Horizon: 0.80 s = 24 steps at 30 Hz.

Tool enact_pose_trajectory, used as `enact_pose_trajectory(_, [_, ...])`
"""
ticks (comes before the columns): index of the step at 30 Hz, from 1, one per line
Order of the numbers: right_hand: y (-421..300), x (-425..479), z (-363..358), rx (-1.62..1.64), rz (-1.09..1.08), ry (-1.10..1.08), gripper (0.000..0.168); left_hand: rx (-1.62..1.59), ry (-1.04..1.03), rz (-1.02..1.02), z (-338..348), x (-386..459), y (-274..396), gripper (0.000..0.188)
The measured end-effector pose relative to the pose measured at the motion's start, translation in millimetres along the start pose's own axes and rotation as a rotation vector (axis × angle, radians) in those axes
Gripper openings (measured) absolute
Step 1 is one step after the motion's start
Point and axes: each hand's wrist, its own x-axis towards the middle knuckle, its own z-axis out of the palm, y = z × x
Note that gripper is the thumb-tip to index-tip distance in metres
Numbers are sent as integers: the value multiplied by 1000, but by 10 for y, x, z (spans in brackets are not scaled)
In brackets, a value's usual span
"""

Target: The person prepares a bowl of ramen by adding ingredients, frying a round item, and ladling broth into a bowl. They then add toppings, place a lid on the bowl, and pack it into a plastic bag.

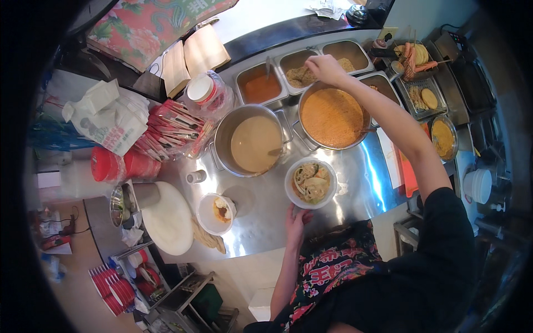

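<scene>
A white bowl [289, 183] of dumplings or similar pieces in broth with greens stands on the steel counter. My left hand [295, 222] holds its near side, thumb by the rim and fingers low against the wall. Farther off, my right hand [327, 70] reaches over a steel pan [287, 62] of brown crumbly topping [300, 76], fingertips drawn together just above it. Whether crumbs are between them cannot be seen. Under my right forearm stands a pot of orange soup [331, 118]. Left of that is a pot of pale broth [256, 143].
A second white bowl [204, 214] with seasonings sits at left, beside a cloth [208, 236] and a round white lid or board [168, 220]. Wrapped chopsticks [170, 131] lie behind. A steel pan of red sauce [261, 88] holds a ladle. A red-orange folder-like item [409, 175] lies right.
</scene>
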Motion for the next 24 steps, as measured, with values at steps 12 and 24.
enact_pose_trajectory(12, [552,-259,-371,729,768,204,26,-13,-73,-69,-157,154,54,55])
enact_pose_trajectory(24, [-130,-513,-1310,789,548,264,27,20,-14,-47,-322,102,63,50])
